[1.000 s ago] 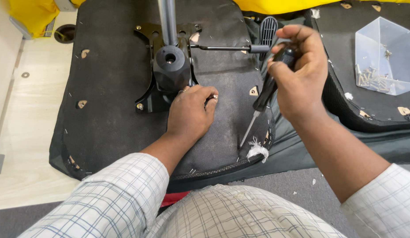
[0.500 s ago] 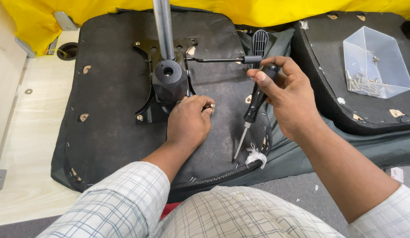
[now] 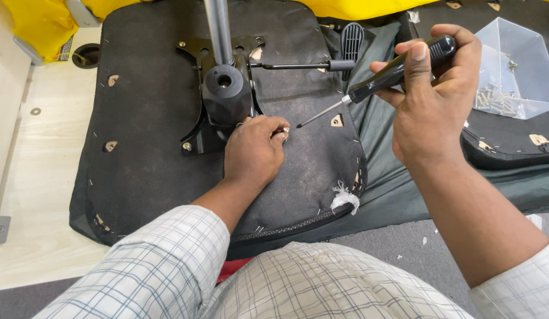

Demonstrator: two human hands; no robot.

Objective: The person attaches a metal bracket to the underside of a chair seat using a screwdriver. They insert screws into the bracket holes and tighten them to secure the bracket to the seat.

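Right hand [image 3: 434, 112] grips a screwdriver [image 3: 378, 80] aimed at the screw [image 3: 284, 130] pinched by left hand [image 3: 254, 150] beside the chair mechanism [image 3: 224, 97]; seating the tip likely comes next.

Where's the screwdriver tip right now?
In the head view, the screwdriver is in the right hand, its tip angled down-left just right of the left hand on the upturned seat base.

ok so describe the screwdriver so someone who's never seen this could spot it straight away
Start at the big upturned black fabric seat base with its black metal bracket. Over its right edge, the right hand grips a black-handled screwdriver. Unlike the black lever rod lying flat nearby, it is held slanted, its thin silver shaft pointing down-left toward the left hand.
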